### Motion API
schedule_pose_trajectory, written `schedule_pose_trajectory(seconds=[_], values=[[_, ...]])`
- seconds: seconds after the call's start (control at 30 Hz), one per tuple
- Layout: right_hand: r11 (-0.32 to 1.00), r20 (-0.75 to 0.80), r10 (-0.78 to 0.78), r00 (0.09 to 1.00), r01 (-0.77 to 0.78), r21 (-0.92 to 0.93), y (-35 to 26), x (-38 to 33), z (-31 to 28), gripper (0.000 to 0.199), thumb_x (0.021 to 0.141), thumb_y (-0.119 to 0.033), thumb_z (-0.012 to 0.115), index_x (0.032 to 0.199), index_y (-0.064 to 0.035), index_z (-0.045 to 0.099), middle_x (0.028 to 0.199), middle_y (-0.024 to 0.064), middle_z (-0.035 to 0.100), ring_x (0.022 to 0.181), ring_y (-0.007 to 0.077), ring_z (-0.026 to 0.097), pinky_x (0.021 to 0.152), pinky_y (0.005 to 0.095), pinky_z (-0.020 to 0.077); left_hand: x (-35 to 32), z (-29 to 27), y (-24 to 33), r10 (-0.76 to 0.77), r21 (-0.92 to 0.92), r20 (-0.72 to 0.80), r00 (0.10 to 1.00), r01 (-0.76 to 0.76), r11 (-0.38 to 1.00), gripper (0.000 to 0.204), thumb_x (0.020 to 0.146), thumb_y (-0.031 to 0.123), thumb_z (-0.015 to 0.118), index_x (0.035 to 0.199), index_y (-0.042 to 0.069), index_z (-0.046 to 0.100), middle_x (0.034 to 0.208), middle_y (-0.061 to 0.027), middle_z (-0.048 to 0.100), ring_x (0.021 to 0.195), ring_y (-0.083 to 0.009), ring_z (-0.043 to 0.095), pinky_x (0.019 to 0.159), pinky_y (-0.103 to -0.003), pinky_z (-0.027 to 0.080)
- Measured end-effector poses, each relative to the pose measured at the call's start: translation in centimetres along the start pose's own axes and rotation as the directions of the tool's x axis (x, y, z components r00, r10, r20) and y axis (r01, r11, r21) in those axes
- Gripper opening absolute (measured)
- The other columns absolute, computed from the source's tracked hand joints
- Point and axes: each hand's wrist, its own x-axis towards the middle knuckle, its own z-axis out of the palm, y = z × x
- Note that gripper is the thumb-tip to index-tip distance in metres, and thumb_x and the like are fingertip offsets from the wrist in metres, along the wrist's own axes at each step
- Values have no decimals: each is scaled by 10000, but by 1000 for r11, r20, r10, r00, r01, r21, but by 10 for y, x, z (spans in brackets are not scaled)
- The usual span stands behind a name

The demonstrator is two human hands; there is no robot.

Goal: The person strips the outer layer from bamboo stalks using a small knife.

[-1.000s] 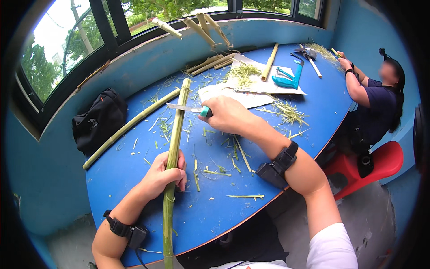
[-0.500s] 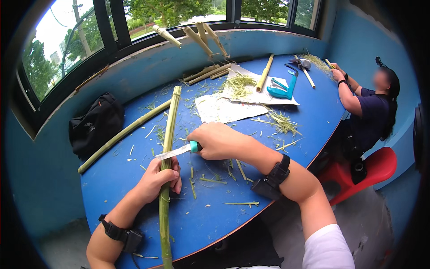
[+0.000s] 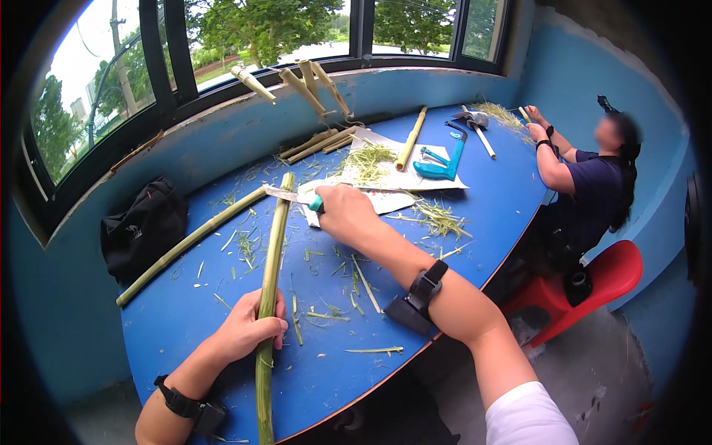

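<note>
My left hand (image 3: 251, 322) is wrapped round a long green bamboo pole (image 3: 271, 285), which runs from the lower edge up over the table, tilted slightly right. In my right hand (image 3: 345, 212) is a knife (image 3: 295, 196) with a teal and dark handle. Its blade lies across the pole close to the far end, pointing left. The far end of the pole looks scraped paler. A second bamboo pole (image 3: 185, 248) rests on the table to the left, its upper end close behind the blade tip.
The blue table (image 3: 415, 282) carries scattered shavings (image 3: 441, 216), paper sheets (image 3: 382, 202), a teal hacksaw (image 3: 445, 163) and bamboo pieces (image 3: 412, 139). At left sits a black bag (image 3: 144, 230). Far right, a co-worker (image 3: 593, 163) handles a thin stick, beside a red chair (image 3: 601, 285).
The knife in my right hand has moved up the pole, away from my left hand, to near its far end. My left hand still grips the pole, now lower in view.
</note>
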Motion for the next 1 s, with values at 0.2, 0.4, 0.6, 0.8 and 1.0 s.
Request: schedule_pose_trajectory(seconds=[0.2,0.4,0.6,0.8,1.0], values=[[997,24,-11,1000,9,74,3,0,2,189,814,-206,602,839,-20,620,789,192,631,784,377,609,691,460,466,2,-14,-11,25,-79,26,999,-23,997,123,744,44,554,779,41,437,661,-45,490,531,-149,558,491,-261,454],[924,363,-356,861,267,272,-40,-25,-6,223,815,-223,622,826,-1,608,750,198,623,743,377,608,670,449,469,2,-15,-10,56,-291,-76,996,-75,954,125,744,41,551,797,43,438,660,-43,463,517,-156,529,485,-266,430],[953,446,-300,843,249,171,-48,-33,-12,149,753,-136,608,837,-13,606,755,196,626,756,375,613,680,455,476,3,-11,-12,35,-243,-76,996,-52,968,123,761,46,540,825,40,435,649,-47,458,517,-162,536,487,-273,433],[979,217,-200,956,187,78,-37,-20,-3,109,692,-71,575,794,-36,591,752,173,620,784,361,612,687,462,480,-1,-14,-9,25,-103,17,1000,-24,994,136,757,68,548,801,39,423,642,-41,465,523,-155,563,493,-267,453],[991,161,-134,978,131,28,-28,-14,0,109,697,-82,579,797,-44,598,770,181,620,808,356,610,693,467,477,0,-13,-8,27,-111,32,999,-23,994,132,755,64,552,790,41,426,658,-41,477,517,-150,557,498,-263,458]])
